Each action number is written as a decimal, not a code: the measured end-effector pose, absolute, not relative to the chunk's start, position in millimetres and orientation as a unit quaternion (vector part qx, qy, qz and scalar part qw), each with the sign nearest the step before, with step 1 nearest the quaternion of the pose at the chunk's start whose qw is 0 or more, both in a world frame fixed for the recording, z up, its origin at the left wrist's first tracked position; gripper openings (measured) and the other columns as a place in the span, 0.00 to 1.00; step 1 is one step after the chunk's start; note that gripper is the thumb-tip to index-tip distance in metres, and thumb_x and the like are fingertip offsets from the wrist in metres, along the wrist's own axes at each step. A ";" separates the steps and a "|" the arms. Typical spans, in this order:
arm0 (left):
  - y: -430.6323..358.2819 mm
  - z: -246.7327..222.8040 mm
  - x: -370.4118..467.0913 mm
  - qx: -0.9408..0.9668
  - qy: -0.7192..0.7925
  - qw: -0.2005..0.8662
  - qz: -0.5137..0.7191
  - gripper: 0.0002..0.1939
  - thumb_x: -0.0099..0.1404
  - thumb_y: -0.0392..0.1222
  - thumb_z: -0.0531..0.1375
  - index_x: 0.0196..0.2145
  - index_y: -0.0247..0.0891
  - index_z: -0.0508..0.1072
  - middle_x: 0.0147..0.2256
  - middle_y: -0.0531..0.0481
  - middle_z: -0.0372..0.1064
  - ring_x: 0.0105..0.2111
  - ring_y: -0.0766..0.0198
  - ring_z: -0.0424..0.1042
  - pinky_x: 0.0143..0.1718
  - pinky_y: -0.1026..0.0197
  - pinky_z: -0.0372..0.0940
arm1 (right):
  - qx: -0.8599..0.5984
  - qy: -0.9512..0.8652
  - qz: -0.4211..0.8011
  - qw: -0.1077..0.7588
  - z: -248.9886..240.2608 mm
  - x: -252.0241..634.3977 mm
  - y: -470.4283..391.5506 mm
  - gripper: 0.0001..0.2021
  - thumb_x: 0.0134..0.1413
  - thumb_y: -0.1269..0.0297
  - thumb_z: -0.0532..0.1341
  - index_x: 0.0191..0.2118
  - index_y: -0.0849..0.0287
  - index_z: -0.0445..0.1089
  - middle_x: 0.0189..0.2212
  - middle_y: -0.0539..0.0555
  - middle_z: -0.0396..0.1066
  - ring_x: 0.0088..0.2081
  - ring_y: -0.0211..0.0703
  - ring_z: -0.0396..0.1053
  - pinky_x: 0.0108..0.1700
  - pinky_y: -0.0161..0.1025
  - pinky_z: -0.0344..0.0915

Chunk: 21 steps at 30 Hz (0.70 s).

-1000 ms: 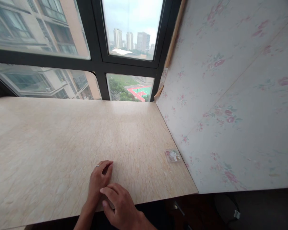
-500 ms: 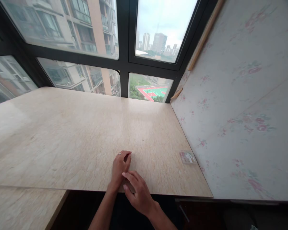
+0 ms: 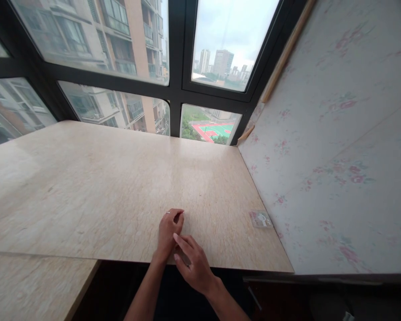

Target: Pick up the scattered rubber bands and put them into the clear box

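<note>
My left hand (image 3: 169, 229) rests on the beige marble-like surface (image 3: 120, 196) near its front edge, its fingers curled and the thumb meeting the fingertips. A ring shows on one of its fingers. Whether anything lies inside that pinch is too small to tell. My right hand (image 3: 194, 263) is just beside it, at the left wrist, palm turned toward it, with thumb and forefinger apart and nothing visible between them. Its fingertips are at or very near the left wrist. A small clear packet (image 3: 260, 219) with white bits inside lies to the right, by the wall.
Dark-framed windows (image 3: 175, 67) stand behind the surface. A wall with floral paper (image 3: 327, 178) borders it on the right. At the lower left is another slab (image 3: 30, 285) of the same stone, with a dark gap beside it.
The view has shifted slightly. My right fingertips have moved a little up along the left wrist. The left hand keeps its curled pose.
</note>
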State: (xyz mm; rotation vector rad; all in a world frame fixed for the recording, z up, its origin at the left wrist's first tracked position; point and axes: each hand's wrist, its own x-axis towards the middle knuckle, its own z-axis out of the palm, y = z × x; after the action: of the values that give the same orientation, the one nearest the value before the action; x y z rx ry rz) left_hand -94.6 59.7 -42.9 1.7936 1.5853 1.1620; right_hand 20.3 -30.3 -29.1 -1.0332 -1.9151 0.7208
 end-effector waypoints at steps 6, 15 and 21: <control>61.5 -45.9 -94.4 0.645 0.582 0.244 0.430 0.12 0.62 0.43 0.53 0.36 0.37 0.73 0.36 0.46 0.73 0.36 0.58 0.72 0.40 0.55 0.67 | -0.416 -0.762 0.271 0.417 -30.2 19.0 -31.1 0.26 0.55 0.74 0.55 0.61 0.54 0.59 0.46 0.57 0.65 0.46 0.43 0.65 0.47 0.41 0.67; 64.8 -47.9 -95.6 0.625 0.601 0.254 0.429 0.14 0.61 0.46 0.53 0.37 0.37 0.74 0.36 0.46 0.73 0.35 0.58 0.73 0.40 0.55 0.67 | -0.433 -0.755 0.263 0.417 -26.0 17.3 -31.1 0.25 0.53 0.74 0.55 0.58 0.55 0.62 0.46 0.57 0.67 0.47 0.44 0.66 0.49 0.42 0.67; 65.1 -46.8 -95.9 0.625 0.597 0.247 0.438 0.14 0.61 0.47 0.53 0.37 0.37 0.74 0.36 0.45 0.74 0.35 0.58 0.73 0.41 0.55 0.67 | -0.434 -0.758 0.257 0.413 -26.8 17.7 -30.3 0.26 0.53 0.74 0.55 0.59 0.57 0.60 0.47 0.58 0.67 0.48 0.45 0.65 0.49 0.43 0.66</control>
State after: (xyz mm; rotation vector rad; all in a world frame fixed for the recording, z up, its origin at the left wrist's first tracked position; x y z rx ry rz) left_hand -95.9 65.1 -46.8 1.7058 1.6274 1.1943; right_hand 17.7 -30.3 -26.8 -1.0905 -1.9073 0.6472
